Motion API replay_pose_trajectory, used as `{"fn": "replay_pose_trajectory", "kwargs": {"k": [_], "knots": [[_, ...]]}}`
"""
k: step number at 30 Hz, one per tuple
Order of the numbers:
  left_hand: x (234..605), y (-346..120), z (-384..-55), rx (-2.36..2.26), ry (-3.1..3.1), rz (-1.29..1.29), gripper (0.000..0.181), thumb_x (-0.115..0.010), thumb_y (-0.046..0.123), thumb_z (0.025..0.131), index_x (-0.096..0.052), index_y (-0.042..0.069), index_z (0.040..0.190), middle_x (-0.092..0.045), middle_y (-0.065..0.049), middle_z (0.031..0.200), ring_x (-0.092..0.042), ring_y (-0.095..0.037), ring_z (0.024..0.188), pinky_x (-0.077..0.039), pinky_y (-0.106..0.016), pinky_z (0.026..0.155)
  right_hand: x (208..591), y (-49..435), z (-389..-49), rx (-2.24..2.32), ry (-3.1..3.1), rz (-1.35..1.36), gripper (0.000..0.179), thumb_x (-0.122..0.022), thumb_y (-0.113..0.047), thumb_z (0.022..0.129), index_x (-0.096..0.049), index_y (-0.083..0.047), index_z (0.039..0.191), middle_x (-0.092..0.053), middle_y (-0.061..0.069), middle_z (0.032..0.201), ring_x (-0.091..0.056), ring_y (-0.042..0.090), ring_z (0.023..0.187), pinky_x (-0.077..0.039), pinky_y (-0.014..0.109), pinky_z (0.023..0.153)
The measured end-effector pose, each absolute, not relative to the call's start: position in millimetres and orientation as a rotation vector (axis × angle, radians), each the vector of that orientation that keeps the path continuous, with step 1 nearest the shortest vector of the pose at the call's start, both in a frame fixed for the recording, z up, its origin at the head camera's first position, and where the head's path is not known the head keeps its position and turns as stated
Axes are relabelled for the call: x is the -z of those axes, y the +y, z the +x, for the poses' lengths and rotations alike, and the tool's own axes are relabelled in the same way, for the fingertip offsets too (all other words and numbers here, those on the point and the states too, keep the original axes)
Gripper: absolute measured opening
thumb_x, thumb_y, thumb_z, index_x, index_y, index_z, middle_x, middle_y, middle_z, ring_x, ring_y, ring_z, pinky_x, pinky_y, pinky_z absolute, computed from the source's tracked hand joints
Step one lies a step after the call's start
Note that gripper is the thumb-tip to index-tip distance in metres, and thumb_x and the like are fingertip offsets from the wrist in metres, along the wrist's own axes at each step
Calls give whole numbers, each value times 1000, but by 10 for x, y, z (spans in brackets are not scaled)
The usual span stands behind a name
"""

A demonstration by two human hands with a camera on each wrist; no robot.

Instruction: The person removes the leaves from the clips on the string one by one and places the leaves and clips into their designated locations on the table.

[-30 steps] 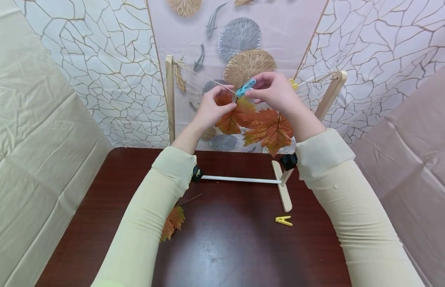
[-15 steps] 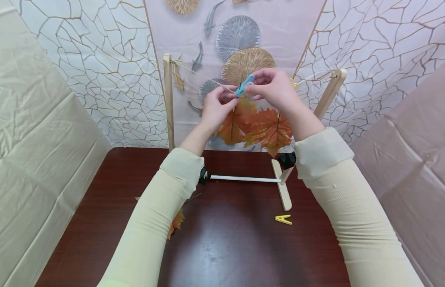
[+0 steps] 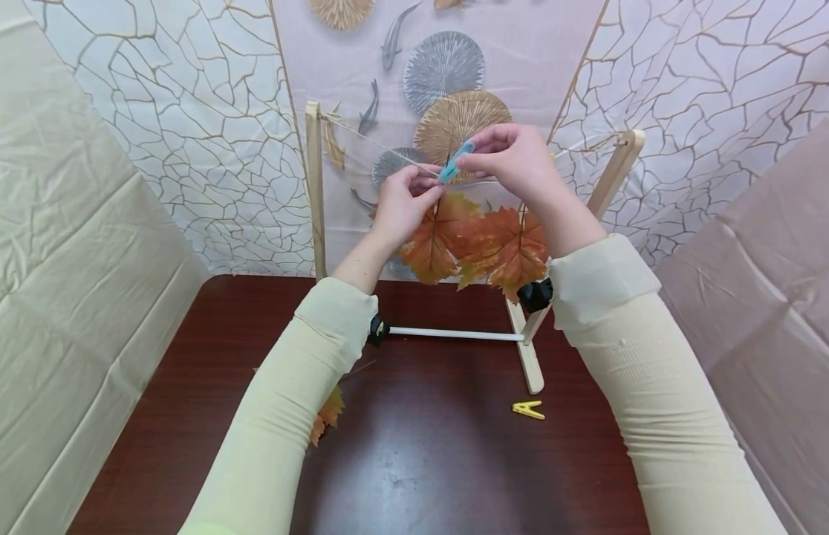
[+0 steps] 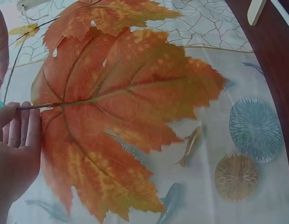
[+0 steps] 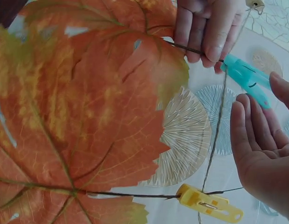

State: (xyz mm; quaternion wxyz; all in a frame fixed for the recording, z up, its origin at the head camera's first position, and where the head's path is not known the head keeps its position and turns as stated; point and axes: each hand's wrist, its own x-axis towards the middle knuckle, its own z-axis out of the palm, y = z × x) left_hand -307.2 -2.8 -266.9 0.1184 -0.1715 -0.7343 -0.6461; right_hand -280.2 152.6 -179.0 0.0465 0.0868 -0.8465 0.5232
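Head, left hand: From my station I saw the left hand (image 3: 400,206) up at the string (image 3: 388,146), thumb and fingers pinching just above the held leaf (image 3: 428,249).
Head, right hand: The right hand (image 3: 515,160) pinched the blue clothespin (image 3: 457,162), its nose at the left fingertips.
Head, hung leaf: The hung leaf (image 3: 519,253) dangled just to the right, the two leaves overlapping.
Head, frame: The string ran between the left post (image 3: 316,193) and the right post (image 3: 615,172), above the white rod (image 3: 454,334).
Head, tabletop: On the dark red table (image 3: 414,468), a loose yellow clothespin (image 3: 527,409) lay near the right foot (image 3: 532,368); a loose leaf (image 3: 330,409) showed partly behind the left sleeve (image 3: 287,401).
Left wrist, stem: I saw the stem (image 4: 36,107) pass between the left thumb and fingers into the held leaf.
Right wrist, blue clothespin: The right thumb and fingers pressed its two handles; its nose met string and stem, though I couldn't tell whether it gripped them.
Right wrist, yellow clip: The yellow clip (image 5: 212,205) held the hung leaf on the string.
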Motion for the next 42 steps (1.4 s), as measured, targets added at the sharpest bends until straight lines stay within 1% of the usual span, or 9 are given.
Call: {"fn": "replay_pose_trajectory", "kwargs": {"k": [6, 9, 14, 19, 25, 31, 35, 38, 42], "knots": [[2720, -53, -3078, 1939, -2142, -470, 19, -64, 5, 87, -65, -6, 101, -68, -20, 96, -58, -4, 72, -50, -17, 68, 1782, 1559, -2791, -1570, -2524, 252, 11, -75, -16, 79, -65, -11, 79, -64, -14, 64, -62, 5, 62, -50, 19, 67], [2739, -79, -3069, 1921, -2156, -466, 19, -64, 5, 87, -65, -7, 101, -68, -20, 96, -57, -3, 69, -50, -17, 66, 1768, 1570, -2787, -1604, -2445, 256, 9, -74, -14, 79, -67, -11, 75, -65, -14, 62, -63, 6, 61, -51, 17, 65], [2775, -131, -3052, 1895, -2166, -458, 18, -65, 4, 86, -66, -7, 100, -68, -21, 94, -56, -3, 67, -49, -16, 65, 1739, 1586, -2778, -1680, -2336, 262, 11, -73, -10, 79, -67, -13, 70, -66, -12, 61, -65, 6, 61, -52, 17, 63], [2813, -191, -3031, 1878, -2170, -469, 17, -64, 5, 86, -66, -7, 99, -68, -19, 92, -55, -4, 66, -47, -16, 63, 1711, 1622, -2755, -1721, -2296, 251, 11, -73, -9, 79, -66, -13, 71, -66, -10, 63, -64, 5, 59, -53, 17, 65], [2858, -270, -3018, 1921, -2152, -477, 17, -65, 4, 86, -64, -9, 97, -68, -17, 90, -57, -4, 67, -49, -17, 64, 1721, 1701, -2708, -1723, -2287, 243, 12, -73, -10, 80, -66, -15, 71, -66, -12, 65, -65, 4, 60, -52, 15, 65], [2904, -371, -2991, 1940, -2150, -463, 18, -64, 3, 86, -64, -9, 99, -68, -17, 91, -58, -3, 68, -51, -17, 65, 1757, 1798, -2654, -1702, -2310, 242, 8, -73, -13, 80, -66, -15, 76, -66, -14, 65, -64, 3, 62, -51, 15, 67], [2944, -436, -2964, 1958, -2154, -444, 20, -63, 2, 87, -63, -11, 102, -67, -18, 93, -59, -2, 70, -53, -18, 67, 1783, 1857, -2620, -1717, -2323, 265, 8, -73, -15, 81, -65, -14, 81, -67, -13, 69, -64, 3, 64, -50, 15, 68], [2979, -476, -2938, 1994, -2129, -432, 21, -63, 2, 87, -61, -12, 103, -67, -13, 89, -59, -2, 71, -53, -18, 68, 1811, 1892, -2587, -1788, -2279, 321, 10, -71, -12, 82, -62, -11, 84, -67, -9, 72, -64, 5, 65, -52, 16, 68], [3023, -525, -2902, 2122, -2026, -412, 22, -60, -1, 88, -57, -14, 105, -63, 0, 79, -60, -3, 68, -53, -17, 64, 1851, 1942, -2530, -1934, -2173, 387, 14, -68, -5, 83, -55, -6, 87, -64, -3, 74, -65, 9, 65, -54, 18, 67]]}}
